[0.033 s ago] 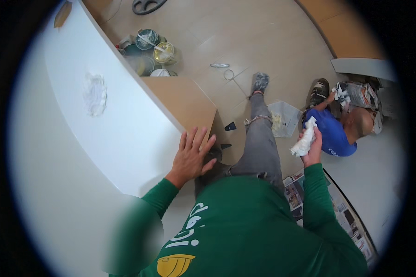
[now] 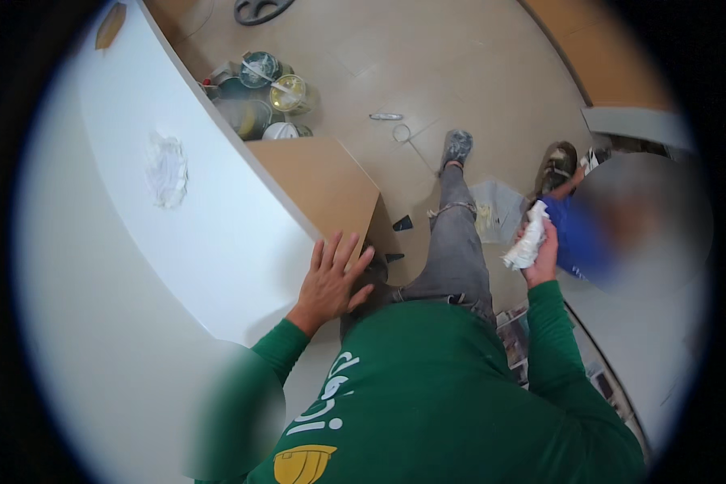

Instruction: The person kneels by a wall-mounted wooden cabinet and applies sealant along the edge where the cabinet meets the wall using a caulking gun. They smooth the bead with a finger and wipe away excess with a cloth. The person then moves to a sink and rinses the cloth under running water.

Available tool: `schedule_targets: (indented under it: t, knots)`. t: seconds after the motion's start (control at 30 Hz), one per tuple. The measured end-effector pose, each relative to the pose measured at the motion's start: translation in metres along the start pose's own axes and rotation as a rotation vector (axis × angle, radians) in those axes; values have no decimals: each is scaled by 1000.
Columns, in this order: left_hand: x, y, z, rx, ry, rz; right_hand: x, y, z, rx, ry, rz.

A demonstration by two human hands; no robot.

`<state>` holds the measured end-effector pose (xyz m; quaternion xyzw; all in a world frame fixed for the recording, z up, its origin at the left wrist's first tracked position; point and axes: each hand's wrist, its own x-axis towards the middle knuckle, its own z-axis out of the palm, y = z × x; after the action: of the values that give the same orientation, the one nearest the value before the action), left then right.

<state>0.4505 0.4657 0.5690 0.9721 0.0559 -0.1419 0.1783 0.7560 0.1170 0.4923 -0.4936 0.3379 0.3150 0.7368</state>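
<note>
My left hand (image 2: 331, 281) is open, its fingers spread by the edge of a white panel (image 2: 226, 242) with a tan side (image 2: 323, 177). Whether the fingertips press on that edge, I cannot tell. In my right hand (image 2: 545, 256) is a crumpled white cloth or wad of paper (image 2: 527, 240), gripped with the fingers wrapped round it, above the floor beside my leg. A rough white patch of filler-like material (image 2: 167, 171) shows on the panel's face, to the left of my left hand.
Several buckets and tubs (image 2: 289, 93) stand beyond the panel. A person in a blue shirt (image 2: 569, 234) crouches close at my right. On the tiled floor lie a wire ring tool (image 2: 402, 134), a clear plastic sheet (image 2: 500, 206) and dark wedge-shaped pieces (image 2: 402, 223). Printed sheets (image 2: 515, 335) lie low at the right.
The view has shifted very slightly. Both hands keep their pose, and the right one still grips the white wad.
</note>
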Motion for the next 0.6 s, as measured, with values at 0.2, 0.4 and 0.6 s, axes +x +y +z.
schedule_targets:
  t: [0.2,0.4,0.6]
  knots:
    - [10,25,-31,6,-339,-144,112,-72,104,-80,-136,278]
    - [41,32,-69,-119,-529,-231,153,-203,163,-235,-220,292]
    - [61,44,-25,-309,-482,-515,230,-326,237,-31,-88,17]
